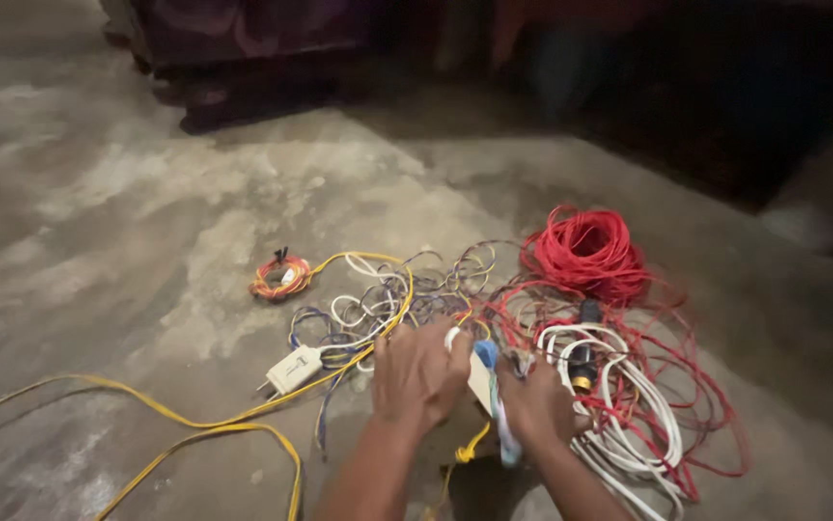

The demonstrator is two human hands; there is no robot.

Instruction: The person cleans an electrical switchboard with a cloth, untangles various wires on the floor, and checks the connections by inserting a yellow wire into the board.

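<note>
Both hands work near: left hand (418, 374) and right hand (535, 403) grip a flat cream block (481, 378) with blue-white wire; tangled red wire coil (585, 253) far right.

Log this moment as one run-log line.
left hand: gripping tangled wires | right hand: holding blue-and-white piece | nearby: white plug, yellow cable, red wire coil, white cable | surface: concrete floor

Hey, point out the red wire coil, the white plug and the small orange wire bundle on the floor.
red wire coil (585, 249), head view, middle of the coil.
white plug (293, 369), head view, its flat body.
small orange wire bundle (279, 278), head view, its looped ring.
</note>
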